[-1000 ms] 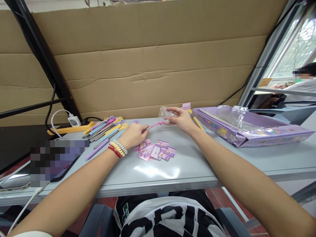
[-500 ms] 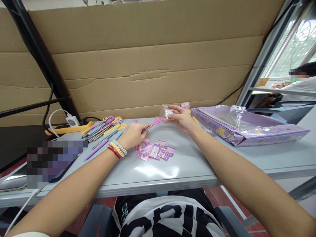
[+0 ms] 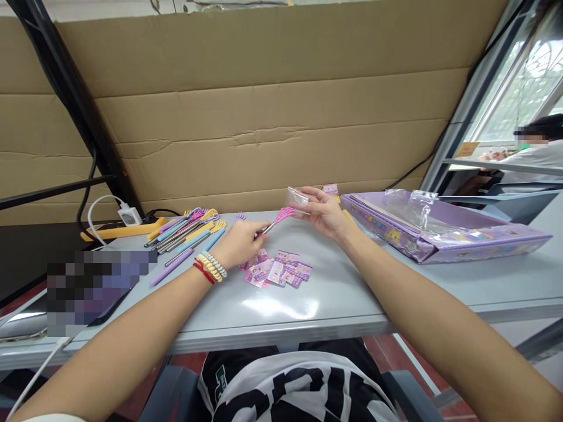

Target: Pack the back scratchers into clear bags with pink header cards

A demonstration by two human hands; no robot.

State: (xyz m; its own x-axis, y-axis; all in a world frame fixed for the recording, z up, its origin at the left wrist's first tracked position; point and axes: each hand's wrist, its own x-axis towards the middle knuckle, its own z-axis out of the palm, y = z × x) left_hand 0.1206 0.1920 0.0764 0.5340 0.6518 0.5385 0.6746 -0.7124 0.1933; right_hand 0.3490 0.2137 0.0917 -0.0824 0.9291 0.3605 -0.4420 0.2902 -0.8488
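Note:
A pink hand-shaped stick (image 3: 285,214) with a metal shaft is pinched by my left hand (image 3: 241,241), its pink end pointing right. My right hand (image 3: 323,212) pinches a small clear plastic bag (image 3: 297,197), close beside the pink end. Whether the stick is inside the bag or only next to it, I cannot tell. Several small pink printed cards (image 3: 277,271) lie overlapping on the grey table (image 3: 211,316), below and between my hands. To the left is a pile of similar sticks (image 3: 185,230) in yellow, blue, pink and purple.
A purple box (image 3: 440,234) with plastic film stands on the right. Left are a white charger (image 3: 129,214), a yellow object (image 3: 118,232) and a pixelated device (image 3: 97,290). Cardboard (image 3: 264,117) backs the table. Another person (image 3: 534,153) is at far right.
The stick in my left hand has moved slightly right, with its pink end nearer my right fingers. More of the metal shaft shows.

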